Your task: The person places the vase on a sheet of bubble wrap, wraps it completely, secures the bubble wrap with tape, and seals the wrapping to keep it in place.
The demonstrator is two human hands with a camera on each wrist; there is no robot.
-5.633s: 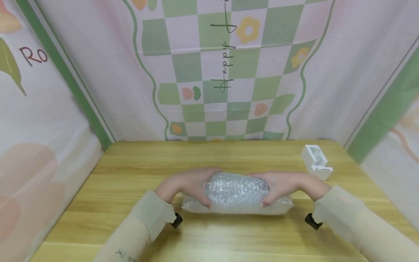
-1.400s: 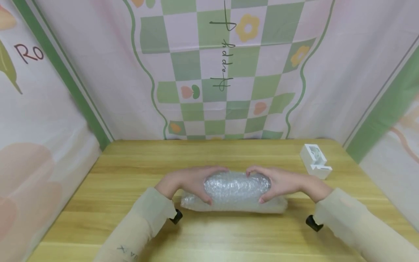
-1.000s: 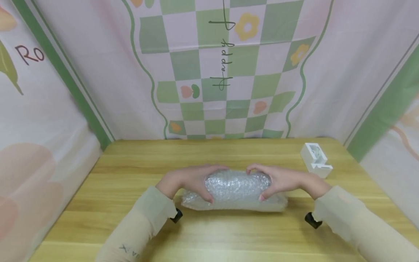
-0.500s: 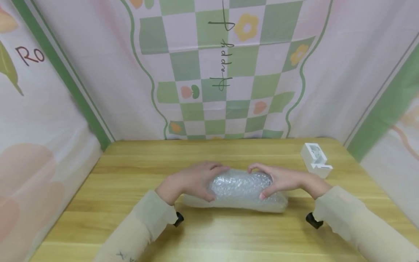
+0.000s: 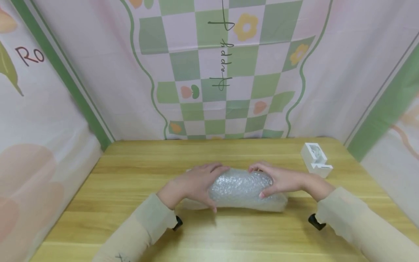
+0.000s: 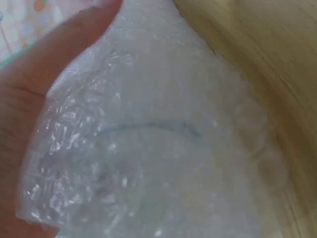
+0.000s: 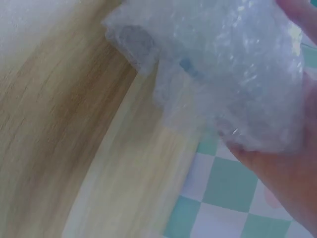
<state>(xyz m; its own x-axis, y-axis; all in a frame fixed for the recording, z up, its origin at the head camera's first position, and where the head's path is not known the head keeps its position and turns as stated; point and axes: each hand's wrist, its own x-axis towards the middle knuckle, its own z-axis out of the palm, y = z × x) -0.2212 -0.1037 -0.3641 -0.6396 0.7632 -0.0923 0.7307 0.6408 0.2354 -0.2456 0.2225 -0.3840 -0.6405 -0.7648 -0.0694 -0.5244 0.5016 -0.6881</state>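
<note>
A bundle of clear bubble wrap [image 5: 242, 189] lies crosswise on the wooden table, rounded on top with a flatter layer below. My left hand [image 5: 194, 185] covers its left end, fingers over the top and thumb down the front. On the right, my right hand [image 5: 283, 180] grips the bundle with curled fingers on top and thumb in front. A thin bluish line shows through the bubble wrap [image 6: 148, 89] in the left wrist view. The right wrist view shows loose flaps on the bubble wrap [image 7: 233, 74]. What is inside cannot be made out.
A small white tape dispenser [image 5: 315, 158] stands at the back right of the table [image 5: 147, 156]. Printed cloth [image 5: 222, 72] hangs behind the table and at both sides.
My left hand has shifted slightly right over the bundle, and its thumb now reaches lower in front. The right hand stays near its place, its fingertips less spread than 5.6 seconds ago.
</note>
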